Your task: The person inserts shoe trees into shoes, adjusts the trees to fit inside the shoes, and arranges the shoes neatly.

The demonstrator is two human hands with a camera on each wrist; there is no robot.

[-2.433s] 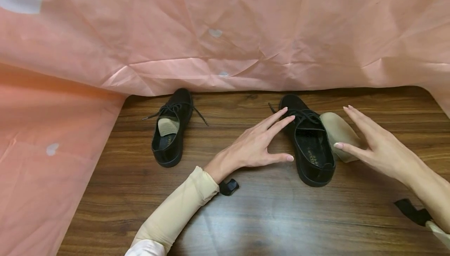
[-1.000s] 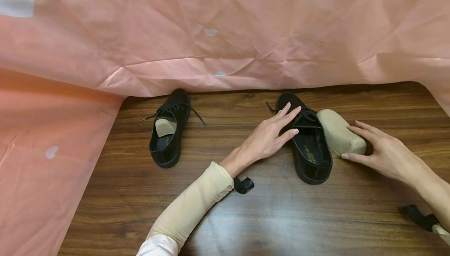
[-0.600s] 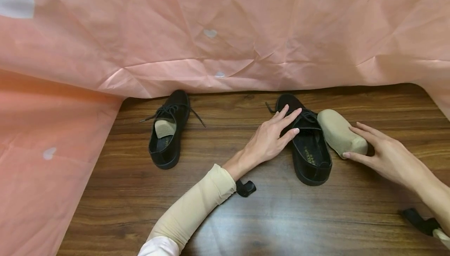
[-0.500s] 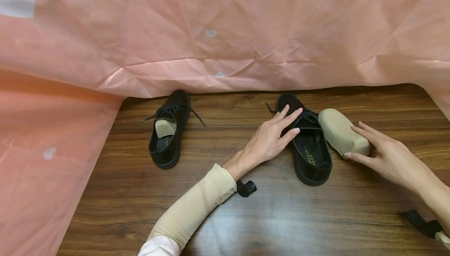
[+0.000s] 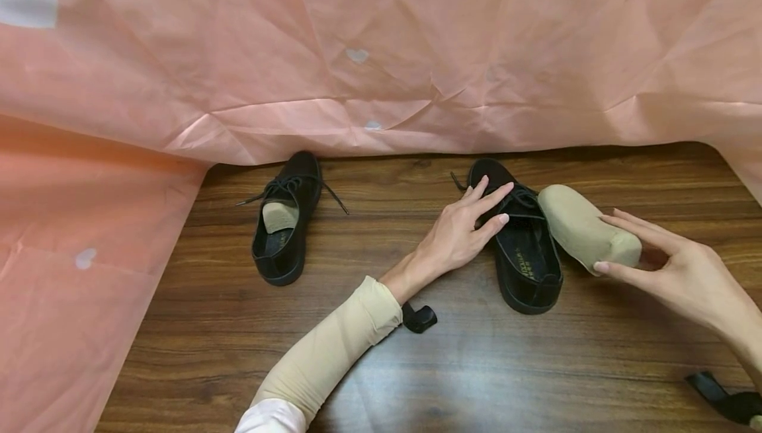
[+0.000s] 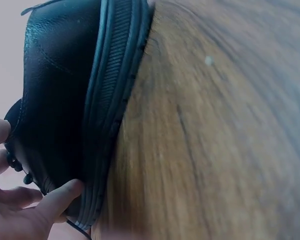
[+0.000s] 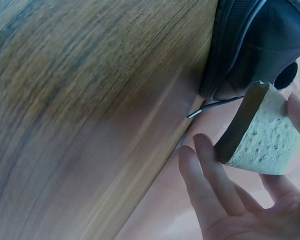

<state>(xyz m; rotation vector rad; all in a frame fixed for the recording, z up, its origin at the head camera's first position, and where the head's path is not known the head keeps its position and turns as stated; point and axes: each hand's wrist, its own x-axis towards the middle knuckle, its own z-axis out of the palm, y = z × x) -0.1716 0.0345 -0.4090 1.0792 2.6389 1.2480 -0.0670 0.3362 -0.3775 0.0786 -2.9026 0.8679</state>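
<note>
On the wood-grain surface (image 5: 369, 221), the black shoe (image 5: 521, 240) pointing toward eleven o'clock lies under the outstretched left hand (image 5: 451, 235), while the nearer right hand (image 5: 690, 274) pinches the beige insert (image 5: 586, 229) at its ten o'clock, long axis ten-to-four.

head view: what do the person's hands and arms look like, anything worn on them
The left hand and right hand are bare, with no rings visible. A cream sleeve reaches the left wrist, with white cloth behind it. A curved black piece juts out there; another black piece shows by the right wrist, with cream fabric at the frame's edge.
</note>
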